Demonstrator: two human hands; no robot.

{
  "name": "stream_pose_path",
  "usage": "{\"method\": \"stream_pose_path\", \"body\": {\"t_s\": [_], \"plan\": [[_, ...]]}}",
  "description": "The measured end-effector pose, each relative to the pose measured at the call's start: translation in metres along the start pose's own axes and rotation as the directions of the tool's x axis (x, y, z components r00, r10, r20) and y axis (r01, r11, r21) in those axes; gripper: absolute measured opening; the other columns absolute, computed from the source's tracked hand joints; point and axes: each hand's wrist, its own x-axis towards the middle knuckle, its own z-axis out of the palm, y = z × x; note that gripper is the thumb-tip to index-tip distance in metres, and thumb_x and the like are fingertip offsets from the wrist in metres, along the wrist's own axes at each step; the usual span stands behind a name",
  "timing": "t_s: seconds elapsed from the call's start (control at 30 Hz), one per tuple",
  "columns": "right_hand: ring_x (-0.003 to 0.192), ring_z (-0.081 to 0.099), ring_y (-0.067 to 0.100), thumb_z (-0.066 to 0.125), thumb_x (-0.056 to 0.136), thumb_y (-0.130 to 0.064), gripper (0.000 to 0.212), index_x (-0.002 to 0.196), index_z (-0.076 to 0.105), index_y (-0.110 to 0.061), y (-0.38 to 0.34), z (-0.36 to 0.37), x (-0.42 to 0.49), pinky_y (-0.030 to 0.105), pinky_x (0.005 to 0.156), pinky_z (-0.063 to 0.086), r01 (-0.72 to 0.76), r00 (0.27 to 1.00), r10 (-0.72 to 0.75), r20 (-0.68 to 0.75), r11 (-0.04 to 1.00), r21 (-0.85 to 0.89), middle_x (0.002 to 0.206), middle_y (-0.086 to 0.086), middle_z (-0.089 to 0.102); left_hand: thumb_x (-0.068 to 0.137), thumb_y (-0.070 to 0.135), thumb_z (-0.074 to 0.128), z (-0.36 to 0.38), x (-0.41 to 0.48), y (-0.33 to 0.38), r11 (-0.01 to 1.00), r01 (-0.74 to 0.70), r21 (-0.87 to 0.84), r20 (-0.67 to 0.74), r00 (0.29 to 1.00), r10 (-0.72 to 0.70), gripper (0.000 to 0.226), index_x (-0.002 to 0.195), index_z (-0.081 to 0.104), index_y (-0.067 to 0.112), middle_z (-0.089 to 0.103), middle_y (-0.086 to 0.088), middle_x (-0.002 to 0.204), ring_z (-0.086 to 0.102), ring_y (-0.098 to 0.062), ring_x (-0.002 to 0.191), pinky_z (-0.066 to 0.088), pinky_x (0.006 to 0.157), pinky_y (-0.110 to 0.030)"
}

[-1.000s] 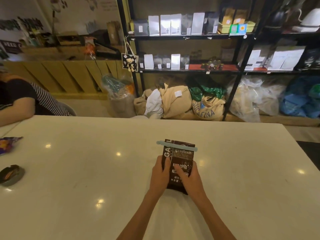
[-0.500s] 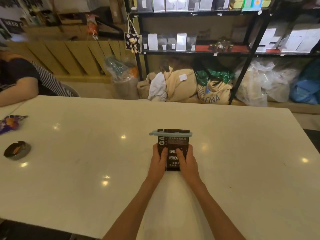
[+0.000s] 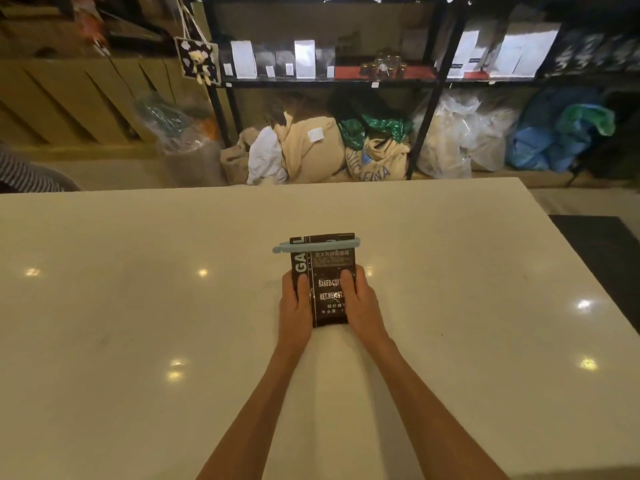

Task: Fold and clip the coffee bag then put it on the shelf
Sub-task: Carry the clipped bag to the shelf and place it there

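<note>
A dark brown coffee bag (image 3: 327,271) with white lettering sits at the middle of the white table (image 3: 138,306). A pale blue clip (image 3: 317,244) runs across its folded top edge. My left hand (image 3: 295,306) grips the bag's lower left side with the thumb on its face. My right hand (image 3: 360,303) grips the lower right side in the same way. The black metal shelf (image 3: 429,81) stands beyond the table's far edge, with white and dark bags lined up on it.
Burlap sacks (image 3: 375,157) and plastic bags (image 3: 460,136) lie on the floor under the shelf. A person's striped sleeve (image 3: 24,174) shows at the left edge. A wooden counter (image 3: 76,98) stands at the back left. A dark mat (image 3: 602,251) lies right of the table.
The bag was straightened from a tilt and now sits square between both hands. The view dropped and shifted, so the ashtray and wrapper at the left have left the frame.
</note>
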Motion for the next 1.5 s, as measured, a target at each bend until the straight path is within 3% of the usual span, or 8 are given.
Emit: {"method": "stream_pose_path", "body": {"t_s": [0.17,0.3,0.4,0.57,0.93,1.07,1.17,1.5], "plan": [[0.092,0.068,0.019,0.033,0.099,-0.048,0.035,0.11,0.055,-0.022,0.002,0.001,-0.005,0.044,0.081,0.058,-0.007,1.0,0.009,-0.02,0.996,0.094,0.1,0.004,0.07,0.107,0.029,0.032,-0.004,-0.002,0.001,0.999,-0.008,-0.048,-0.008,1.0,0.007,0.032,0.123,0.05,0.007,0.062,0.006,0.099,0.062,0.01,0.08,0.052,0.066,-0.012],[0.096,0.066,0.015,0.031,0.102,-0.044,0.038,0.112,0.059,-0.02,-0.003,-0.003,-0.024,0.032,0.081,0.055,-0.037,0.997,0.048,-0.064,0.985,0.168,0.104,0.003,0.069,0.106,0.028,0.036,-0.007,-0.007,0.007,0.996,0.037,-0.08,0.016,0.999,-0.036,0.027,0.11,0.053,0.008,0.061,-0.001,0.095,0.061,-0.01,0.084,0.054,0.073,-0.028],[0.089,0.067,0.01,0.033,0.103,-0.04,0.038,0.114,0.059,-0.016,0.0,-0.018,-0.053,0.024,0.072,0.052,-0.071,0.985,0.106,-0.138,0.969,0.235,0.099,0.001,0.069,0.105,0.027,0.038,0.008,-0.031,0.015,0.99,0.119,-0.082,0.055,0.992,-0.114,0.024,0.103,0.054,0.009,0.06,-0.001,0.09,0.059,-0.011,0.08,0.052,0.069,-0.025],[0.085,0.067,0.02,0.037,0.102,-0.036,0.034,0.104,0.062,-0.013,0.027,-0.09,-0.119,0.036,0.072,0.057,-0.065,0.907,0.2,-0.37,0.936,0.346,0.097,0.013,0.069,0.105,0.027,0.038,0.078,-0.1,0.018,0.983,0.166,-0.076,0.288,0.948,-0.138,0.026,0.109,0.053,0.006,0.062,0.0,0.091,0.063,-0.003,0.074,0.053,0.057,-0.013],[0.086,0.07,0.012,0.037,0.102,-0.036,0.03,0.103,0.064,-0.022,0.094,-0.369,-0.309,0.026,0.072,0.055,0.009,0.434,0.389,-0.813,0.9,0.436,0.098,0.005,0.072,0.104,0.03,0.04,0.356,-0.312,0.044,0.977,0.198,0.084,0.819,0.545,-0.181,0.026,0.111,0.058,0.013,0.068,-0.001,0.095,0.068,-0.004,0.077,0.054,0.061,-0.016],[0.09,0.068,0.017,0.037,0.102,-0.034,0.031,0.103,0.065,-0.02,0.115,-0.464,-0.38,0.031,0.077,0.054,0.017,0.343,0.402,-0.849,0.901,0.433,0.1,0.008,0.072,0.104,0.028,0.042,0.441,-0.396,0.054,0.983,0.157,0.091,0.89,0.429,-0.151,0.027,0.103,0.06,0.008,0.066,-0.002,0.089,0.066,-0.001,0.072,0.05,0.059,-0.013],[0.083,0.068,0.004,0.038,0.103,-0.033,0.03,0.103,0.065,-0.022,0.125,-0.526,-0.418,0.024,0.072,0.05,0.047,0.289,0.38,-0.879,0.911,0.409,0.097,0.001,0.072,0.103,0.031,0.044,0.503,-0.445,0.062,0.982,0.147,0.117,0.928,0.337,-0.161,0.03,0.106,0.062,0.007,0.069,-0.011,0.096,0.067,-0.017,0.083,0.056,0.069,-0.029],[0.094,0.07,0.018,0.038,0.102,-0.036,0.029,0.1,0.066,-0.029,0.154,-0.668,-0.449,0.033,0.081,0.056,0.096,0.199,0.427,-0.882,0.887,0.451,0.102,0.003,0.073,0.101,0.033,0.046,0.646,-0.512,0.084,0.974,0.151,0.169,0.952,0.23,-0.201,0.026,0.102,0.064,0.014,0.071,-0.015,0.102,0.068,-0.031,0.094,0.055,0.086,-0.048]]}}
